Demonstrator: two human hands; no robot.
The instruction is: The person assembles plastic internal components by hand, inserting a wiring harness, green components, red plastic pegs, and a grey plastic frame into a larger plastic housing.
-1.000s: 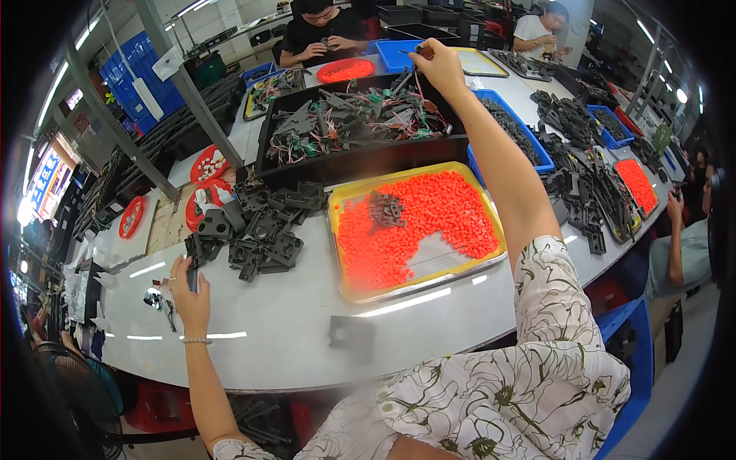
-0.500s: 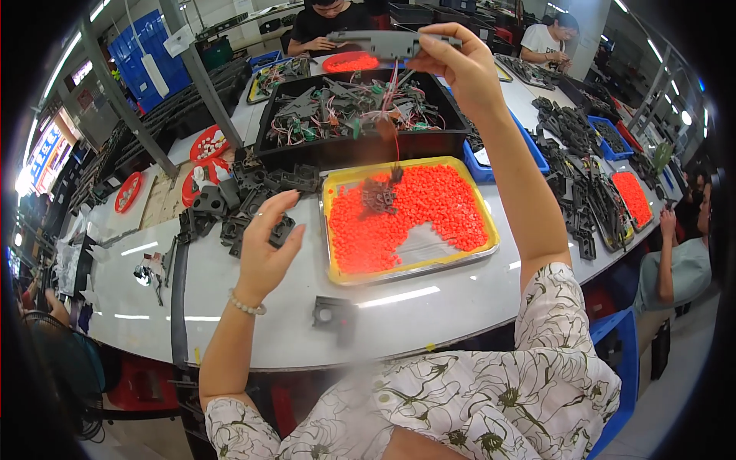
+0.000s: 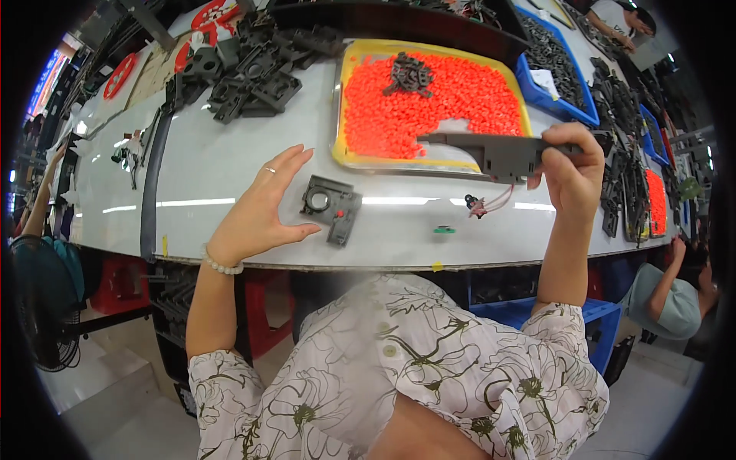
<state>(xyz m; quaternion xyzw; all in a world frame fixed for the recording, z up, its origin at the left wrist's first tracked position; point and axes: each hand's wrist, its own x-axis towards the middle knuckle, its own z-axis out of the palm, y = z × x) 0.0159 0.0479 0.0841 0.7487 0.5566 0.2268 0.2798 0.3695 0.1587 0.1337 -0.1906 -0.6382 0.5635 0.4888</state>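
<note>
My right hand grips one end of a long dark grey plastic panel and holds it over the front right edge of the yellow-rimmed tray. Thin reddish wires hang below the panel, with a small black part at their end. A small green board shows below the panel too. My left hand is open, thumb and fingers apart, beside a dark grey plastic housing on the table. That housing has a round lens-like opening and a small red-orange piece on it.
Orange-red pellets fill much of the tray, with a clump of small dark parts on top. Grey housings are heaped at the left. A blue crate of dark parts stands at the right, behind it a black bin.
My right hand has come down from above the black bin with the panel and its wires, to the tray's front edge. My left hand stays open, now beside the housing. The view has tilted downward.
</note>
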